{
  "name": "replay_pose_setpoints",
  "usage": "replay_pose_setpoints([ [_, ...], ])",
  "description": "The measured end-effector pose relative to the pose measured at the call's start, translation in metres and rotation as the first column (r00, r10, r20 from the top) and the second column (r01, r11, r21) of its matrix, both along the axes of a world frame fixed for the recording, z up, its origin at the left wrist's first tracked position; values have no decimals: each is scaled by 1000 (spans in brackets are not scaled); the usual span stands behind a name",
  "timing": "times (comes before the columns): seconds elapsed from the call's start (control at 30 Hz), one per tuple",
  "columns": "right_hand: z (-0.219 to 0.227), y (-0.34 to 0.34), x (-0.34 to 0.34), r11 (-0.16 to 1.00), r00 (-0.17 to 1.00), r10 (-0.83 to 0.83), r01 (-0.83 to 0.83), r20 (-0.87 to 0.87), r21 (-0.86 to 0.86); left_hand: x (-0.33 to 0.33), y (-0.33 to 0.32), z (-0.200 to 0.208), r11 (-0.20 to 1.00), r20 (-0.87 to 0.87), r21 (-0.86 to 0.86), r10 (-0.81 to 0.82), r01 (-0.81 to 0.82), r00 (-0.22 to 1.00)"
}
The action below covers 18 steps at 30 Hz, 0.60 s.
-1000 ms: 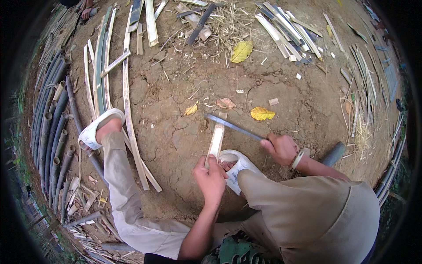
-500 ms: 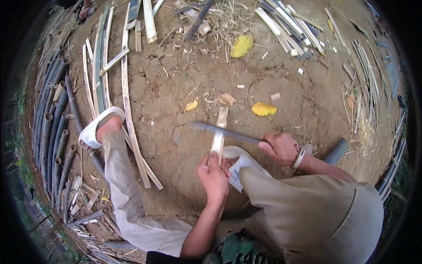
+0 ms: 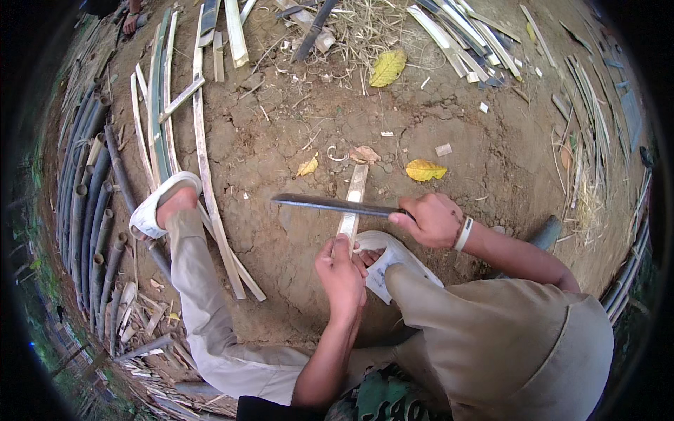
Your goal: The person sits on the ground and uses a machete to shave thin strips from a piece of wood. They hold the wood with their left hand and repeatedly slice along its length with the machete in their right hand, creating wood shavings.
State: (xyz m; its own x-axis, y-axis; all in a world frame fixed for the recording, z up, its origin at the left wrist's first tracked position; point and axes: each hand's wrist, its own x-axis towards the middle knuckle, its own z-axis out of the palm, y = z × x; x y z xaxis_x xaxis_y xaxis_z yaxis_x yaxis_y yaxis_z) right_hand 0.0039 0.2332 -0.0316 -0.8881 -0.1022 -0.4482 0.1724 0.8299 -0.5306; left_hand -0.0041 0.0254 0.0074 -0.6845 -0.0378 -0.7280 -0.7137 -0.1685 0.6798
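Observation:
My left hand point(image 3: 342, 272) is closed around the near end of a pale split bamboo strip point(image 3: 357, 184), thumb on top. The strip points away from me over the bare ground. In my right hand point(image 3: 435, 221) is the handle of a long dark-bladed machete point(image 3: 330, 203). Its blade lies crosswise over the strip, a little beyond my left thumb, its tip reaching out to the left. Whether the blade touches the strip I cannot tell. Close beside my left hand is my right foot in a white sandal point(image 3: 401, 261).
Dark bamboo poles point(image 3: 77, 210) are stacked at the left. Long split strips point(image 3: 200, 133) lie by my left foot, and more split pieces point(image 3: 467, 38) at the far right. Yellow leaves point(image 3: 425, 170) and shavings dot the dirt. Another person's hand point(image 3: 130, 24) shows at the far left.
The machete has moved left across the strip and its blade now lies more level. My right hand has shifted slightly left and up. My left hand keeps its hold on the strip.

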Motion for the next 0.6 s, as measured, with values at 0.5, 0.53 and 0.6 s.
replay_pose_setpoints([
  [0.5, -11, 0, -17, 1000, 999, 19, -19, -39, 6, -8, 2, 2, 1000, 6, 0, 20, -20, 1000],
  [0.53, -11, 6, -25, 1000, 999, -20, 20, 37, 5, -8, 2, 1, 1000, 3, 4, 23, -23, 1000],
  [0.6, 1, -3, -20, 1000, 999, 22, -23, 48, 8, -8, 1, -1, 1000, -8, 11, 27, -27, 1000],
])
